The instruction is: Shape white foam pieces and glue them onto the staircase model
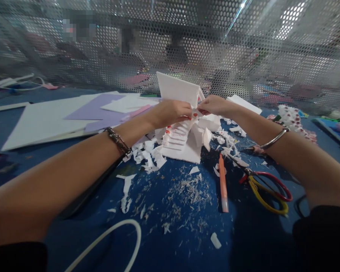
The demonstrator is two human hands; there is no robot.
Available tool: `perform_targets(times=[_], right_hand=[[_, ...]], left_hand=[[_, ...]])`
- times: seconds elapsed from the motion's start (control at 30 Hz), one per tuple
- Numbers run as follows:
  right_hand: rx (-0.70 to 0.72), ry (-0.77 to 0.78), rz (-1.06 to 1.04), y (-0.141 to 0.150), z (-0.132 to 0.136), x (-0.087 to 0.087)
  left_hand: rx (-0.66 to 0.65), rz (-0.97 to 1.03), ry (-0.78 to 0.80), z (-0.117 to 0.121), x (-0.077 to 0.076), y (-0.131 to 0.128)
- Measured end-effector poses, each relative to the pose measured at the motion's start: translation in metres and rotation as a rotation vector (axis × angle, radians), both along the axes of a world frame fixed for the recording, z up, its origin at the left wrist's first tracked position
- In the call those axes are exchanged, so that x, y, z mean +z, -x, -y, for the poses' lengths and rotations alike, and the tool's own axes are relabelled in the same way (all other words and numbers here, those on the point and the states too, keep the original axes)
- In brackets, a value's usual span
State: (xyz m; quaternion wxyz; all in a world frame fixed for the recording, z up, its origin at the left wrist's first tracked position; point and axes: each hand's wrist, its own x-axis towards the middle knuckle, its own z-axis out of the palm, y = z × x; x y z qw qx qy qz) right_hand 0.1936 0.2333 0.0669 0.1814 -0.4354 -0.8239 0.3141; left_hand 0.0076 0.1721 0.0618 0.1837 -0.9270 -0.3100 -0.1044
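Observation:
A small white foam-board model [178, 86], with a slanted roof-like panel on top, stands in the middle of the table. White steps [174, 141] run down its front, with small red spots [168, 131] along one side. At the model's front my left hand [175, 113] has its fingers pinched together. Close by, my right hand [212, 105] is also pinched at the model's right edge. Between the fingertips shows a small red-and-white bit [195, 114]. Whatever each hand grips is too small to make out.
Scissors [268, 190] with red and yellow handles and an orange pen [223, 183] lie front right. White paper scraps [149, 155] surround the model. White and purple sheets [87, 107] are stacked left. A white cable [136, 230] loops in front; a perforated metal screen [147, 45] stands behind.

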Motion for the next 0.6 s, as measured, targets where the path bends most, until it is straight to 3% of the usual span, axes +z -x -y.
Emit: perform_targets(times=[0.3,0.6], right_hand=[[-0.032,0.119,-0.033,0.0052,0.0047,0.008],[-0.035,0.096,-0.045,0.0054,0.0033,0.0064]], left_hand=[[-0.008,-0.021,-0.013,-0.0019,-0.0014,-0.0007],[0.016,0.025,-0.045,0.0016,-0.0071,-0.0029]])
